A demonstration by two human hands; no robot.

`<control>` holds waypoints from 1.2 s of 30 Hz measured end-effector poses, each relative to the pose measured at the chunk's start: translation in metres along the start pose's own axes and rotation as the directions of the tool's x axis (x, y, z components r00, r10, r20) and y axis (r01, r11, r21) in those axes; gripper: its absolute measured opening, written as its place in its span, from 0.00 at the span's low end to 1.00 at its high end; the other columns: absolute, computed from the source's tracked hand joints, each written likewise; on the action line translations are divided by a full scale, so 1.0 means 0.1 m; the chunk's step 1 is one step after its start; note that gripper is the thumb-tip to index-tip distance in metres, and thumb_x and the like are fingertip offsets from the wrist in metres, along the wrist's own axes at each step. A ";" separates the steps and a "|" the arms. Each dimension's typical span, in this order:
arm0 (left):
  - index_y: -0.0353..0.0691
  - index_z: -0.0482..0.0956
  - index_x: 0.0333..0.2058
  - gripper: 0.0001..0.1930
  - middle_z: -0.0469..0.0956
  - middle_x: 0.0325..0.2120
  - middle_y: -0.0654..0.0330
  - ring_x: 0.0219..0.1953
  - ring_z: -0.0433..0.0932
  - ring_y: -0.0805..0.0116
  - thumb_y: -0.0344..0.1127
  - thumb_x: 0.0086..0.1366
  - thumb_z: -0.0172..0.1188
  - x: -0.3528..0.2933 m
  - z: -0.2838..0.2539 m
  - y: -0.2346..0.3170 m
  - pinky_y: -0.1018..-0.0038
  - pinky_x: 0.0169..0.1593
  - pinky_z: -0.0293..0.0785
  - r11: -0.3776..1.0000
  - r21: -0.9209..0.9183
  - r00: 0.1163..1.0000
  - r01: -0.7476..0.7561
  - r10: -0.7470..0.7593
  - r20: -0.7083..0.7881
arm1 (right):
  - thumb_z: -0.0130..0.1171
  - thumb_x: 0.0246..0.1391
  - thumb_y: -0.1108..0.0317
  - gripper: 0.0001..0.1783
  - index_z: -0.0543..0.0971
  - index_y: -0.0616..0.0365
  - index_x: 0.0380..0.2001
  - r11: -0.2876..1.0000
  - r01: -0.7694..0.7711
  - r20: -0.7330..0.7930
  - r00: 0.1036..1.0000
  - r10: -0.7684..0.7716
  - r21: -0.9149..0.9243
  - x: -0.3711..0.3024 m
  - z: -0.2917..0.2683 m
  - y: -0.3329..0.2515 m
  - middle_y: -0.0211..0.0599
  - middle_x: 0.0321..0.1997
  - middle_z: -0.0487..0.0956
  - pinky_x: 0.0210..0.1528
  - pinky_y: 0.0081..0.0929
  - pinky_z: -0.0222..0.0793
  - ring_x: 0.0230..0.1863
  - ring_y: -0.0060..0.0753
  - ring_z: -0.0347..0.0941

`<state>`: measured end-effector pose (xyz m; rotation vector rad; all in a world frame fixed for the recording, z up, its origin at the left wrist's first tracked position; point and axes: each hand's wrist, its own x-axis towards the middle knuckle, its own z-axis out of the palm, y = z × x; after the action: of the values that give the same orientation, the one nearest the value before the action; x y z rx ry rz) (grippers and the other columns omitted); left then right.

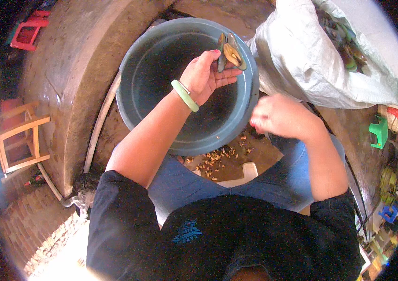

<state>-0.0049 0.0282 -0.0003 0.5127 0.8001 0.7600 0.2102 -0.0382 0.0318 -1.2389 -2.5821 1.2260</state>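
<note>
My left hand (208,76), with a pale green bangle on its wrist, is closed on an opened mussel (232,55). The two shell halves are spread apart, and orange-yellow meat shows in one of them. Both hand and mussel are over the right side of a round grey-blue tub (131,100), whose inside looks dark. Just outside the tub's right rim, my right hand (278,116) is curled with its fingers together and slightly blurred. Whatever those fingers may hold is hidden.
A white woven sack (292,56) of mussels (349,49) stands right of the tub. Small orange scraps (215,160) litter the floor between my knees. A wooden stool (23,136) stands left, past a low curved wall (84,70); a green stool (379,132) is at the right.
</note>
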 end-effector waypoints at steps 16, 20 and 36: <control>0.35 0.67 0.51 0.18 0.77 0.41 0.53 0.41 0.79 0.61 0.38 0.67 0.46 -0.05 0.15 -0.11 0.68 0.45 0.79 0.995 0.083 0.990 -0.063 0.052 0.128 | 0.59 0.47 0.79 0.14 0.75 0.60 0.40 0.998 -0.002 -0.828 0.559 0.048 0.057 0.35 -0.10 -0.03 0.36 0.33 0.77 0.34 0.22 0.72 0.31 0.27 0.76; 0.36 0.66 0.50 0.15 0.76 0.40 0.55 0.39 0.79 0.65 0.30 0.65 0.50 -0.08 0.23 -0.17 0.74 0.41 0.79 0.943 0.297 0.988 -0.150 0.154 0.009 | 0.59 0.48 0.78 0.11 0.76 0.61 0.37 1.000 0.011 -0.835 0.551 0.015 0.025 0.35 -0.12 -0.07 0.38 0.34 0.77 0.33 0.23 0.72 0.31 0.27 0.76; 0.45 0.52 0.61 0.37 0.73 0.45 0.56 0.38 0.76 0.71 0.28 0.55 0.61 -0.16 0.16 -0.11 0.76 0.43 0.73 0.920 0.391 0.942 -0.004 -0.127 0.309 | 0.59 0.50 0.75 0.06 0.77 0.58 0.34 0.922 -0.152 -0.922 0.220 -0.319 -0.355 0.10 -0.57 -0.07 0.39 0.31 0.79 0.34 0.23 0.71 0.31 0.32 0.76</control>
<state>0.0047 0.0071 0.0093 0.9415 0.6481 0.4354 0.2180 0.0030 0.0729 -1.2314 -1.7533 -0.2614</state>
